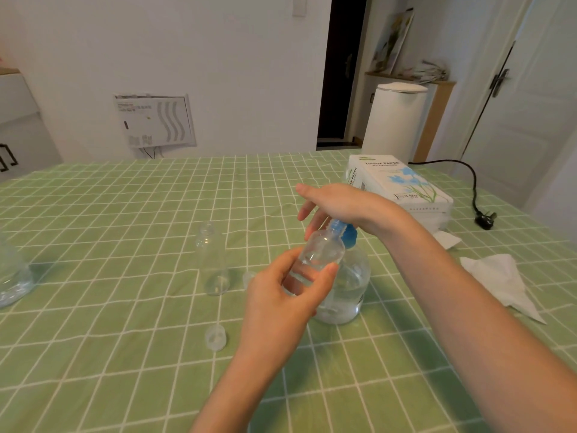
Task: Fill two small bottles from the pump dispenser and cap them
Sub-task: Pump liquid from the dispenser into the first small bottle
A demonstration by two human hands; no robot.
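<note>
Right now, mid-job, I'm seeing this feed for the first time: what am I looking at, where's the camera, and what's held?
No machine here: these are a person's two bare hands, filmed by one wide camera worn on the head, looking forward and down. The left hand has its grip round a small clear bottle, tilted with its neck at the blue pump head of the dispenser. The right hand rests on top of that pump with straight fingers. On the green checked tablecloth stand a second small bottle, uncapped, and a clear cap nearer the camera, plus a tissue pack and a loose tissue.
</note>
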